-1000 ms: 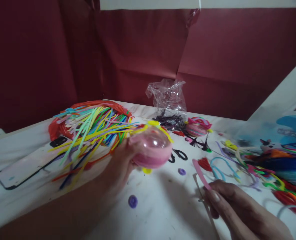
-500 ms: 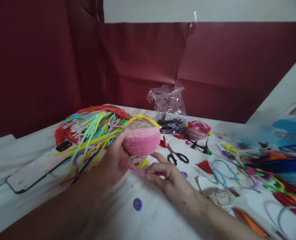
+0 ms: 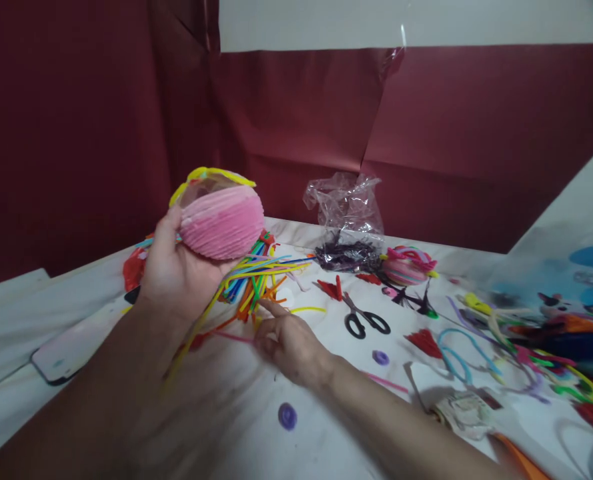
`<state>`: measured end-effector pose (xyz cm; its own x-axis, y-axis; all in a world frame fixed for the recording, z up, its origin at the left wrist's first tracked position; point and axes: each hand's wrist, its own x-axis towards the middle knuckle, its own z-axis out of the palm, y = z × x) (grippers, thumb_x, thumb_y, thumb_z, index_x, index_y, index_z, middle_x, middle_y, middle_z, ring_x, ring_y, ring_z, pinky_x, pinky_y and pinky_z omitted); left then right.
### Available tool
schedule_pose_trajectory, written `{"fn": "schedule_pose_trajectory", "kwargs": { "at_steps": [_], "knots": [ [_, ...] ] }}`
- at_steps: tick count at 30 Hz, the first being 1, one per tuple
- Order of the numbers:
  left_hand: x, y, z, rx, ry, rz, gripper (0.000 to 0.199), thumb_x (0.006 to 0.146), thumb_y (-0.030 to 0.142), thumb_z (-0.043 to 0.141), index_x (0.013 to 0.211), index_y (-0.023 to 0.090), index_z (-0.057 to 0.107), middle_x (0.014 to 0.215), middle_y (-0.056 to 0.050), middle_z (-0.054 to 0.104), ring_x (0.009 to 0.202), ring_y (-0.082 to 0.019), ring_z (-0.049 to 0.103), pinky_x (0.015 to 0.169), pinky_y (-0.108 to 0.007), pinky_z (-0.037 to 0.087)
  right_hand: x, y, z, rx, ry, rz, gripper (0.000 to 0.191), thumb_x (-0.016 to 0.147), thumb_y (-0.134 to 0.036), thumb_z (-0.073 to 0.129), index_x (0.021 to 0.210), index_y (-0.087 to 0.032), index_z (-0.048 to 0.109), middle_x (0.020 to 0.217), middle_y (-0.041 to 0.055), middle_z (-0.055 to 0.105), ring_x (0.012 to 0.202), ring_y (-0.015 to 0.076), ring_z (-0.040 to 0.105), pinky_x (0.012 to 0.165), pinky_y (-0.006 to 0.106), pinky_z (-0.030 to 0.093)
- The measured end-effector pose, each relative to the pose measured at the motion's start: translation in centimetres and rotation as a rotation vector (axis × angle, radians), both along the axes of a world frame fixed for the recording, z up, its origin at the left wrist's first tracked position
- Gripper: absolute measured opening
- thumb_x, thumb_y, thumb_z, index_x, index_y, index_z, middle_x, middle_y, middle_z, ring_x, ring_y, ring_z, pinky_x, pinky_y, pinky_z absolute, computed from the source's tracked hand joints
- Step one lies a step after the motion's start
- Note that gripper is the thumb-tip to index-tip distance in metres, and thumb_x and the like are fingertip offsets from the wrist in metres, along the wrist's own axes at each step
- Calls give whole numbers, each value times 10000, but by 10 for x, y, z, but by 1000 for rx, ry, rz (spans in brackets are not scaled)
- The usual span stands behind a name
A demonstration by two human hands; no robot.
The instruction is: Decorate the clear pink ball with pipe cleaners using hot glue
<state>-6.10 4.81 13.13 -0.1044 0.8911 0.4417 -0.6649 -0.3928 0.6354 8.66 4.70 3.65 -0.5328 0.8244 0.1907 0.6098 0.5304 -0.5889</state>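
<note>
My left hand (image 3: 183, 277) grips a round pink ribbed ball (image 3: 223, 223), raised above the table. Its upper part shows a clear surface edged with yellow strips (image 3: 229, 177). My right hand (image 3: 289, 340) is low in front of it, thumb and fingers pinched at the end of a thin pink pipe cleaner (image 3: 231, 337). Just beyond those fingers lies a bundle of many-coloured pipe cleaners (image 3: 256, 280), partly hidden behind the ball and my left hand.
Black-handled scissors (image 3: 363, 319), a clear plastic bag (image 3: 349, 210) and a second pink ball (image 3: 409, 267) sit right of centre. A phone (image 3: 76, 347) lies left. Purple discs (image 3: 287, 416), red pieces (image 3: 426, 343) and a glue gun (image 3: 516, 457) are in front and right.
My left hand has carried the ball up and to the left, uncovering coloured pipe cleaners. My right hand has shifted left. The whole view has moved slightly.
</note>
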Motion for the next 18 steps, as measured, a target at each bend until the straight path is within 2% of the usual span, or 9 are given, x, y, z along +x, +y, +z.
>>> {"fn": "schedule_pose_trajectory", "kwargs": {
  "at_steps": [2,4,6,10,12,15,18],
  "knots": [
    [2,-1,-1,18,-10,3,369,976,331,334,1311,267,476,1470,14,439,1342,-217,387,1095,-470,338,-1,-2,4,21,-45,-4,152,783,-7,573,757,-137,647,1211,80,596,1193,201,502,924,311,445],
    [5,-2,-3,11,-12,-26,354,972,320,346,1282,269,510,1446,26,470,1343,-212,386,1099,-448,344,5,-8,6,23,-110,-28,194,769,-4,543,753,-160,658,1042,72,666,1002,180,606,795,248,458],
    [10,-3,-5,-27,-22,-44,349,964,330,370,1270,262,524,1418,16,500,1328,-229,405,1092,-481,346,20,-18,7,18,-188,-62,204,763,-19,529,748,-173,661,816,44,691,765,168,637,656,233,428],
    [21,-6,-13,-208,-15,-64,366,956,384,380,1263,253,530,1358,-33,551,1266,-271,475,1034,-547,390,66,-44,7,54,-322,-154,223,819,-92,480,732,-191,661,717,65,691,654,201,640,545,256,323],
    [29,-9,-23,-307,54,-128,374,942,410,390,1238,247,550,1327,-53,575,1236,-292,501,982,-550,441,89,-58,4,84,-395,-192,245,838,-119,460,703,-207,645,651,58,675,591,205,637,503,264,271],
    [45,-14,-45,-360,145,-247,370,887,404,503,1231,272,543,1357,-49,549,1255,-311,480,951,-521,475,113,-81,-4,197,-550,-200,257,802,-95,453,664,-240,614,566,16,648,508,181,628,451,260,252],
    [60,-20,-72,-447,231,-374,368,847,398,560,1175,232,575,1305,-85,587,1246,-317,490,932,-470,494,124,-107,-10,279,-550,-165,248,760,-71,456,617,-247,557,496,-30,612,409,144,591,386,252,246]
  ]
}}
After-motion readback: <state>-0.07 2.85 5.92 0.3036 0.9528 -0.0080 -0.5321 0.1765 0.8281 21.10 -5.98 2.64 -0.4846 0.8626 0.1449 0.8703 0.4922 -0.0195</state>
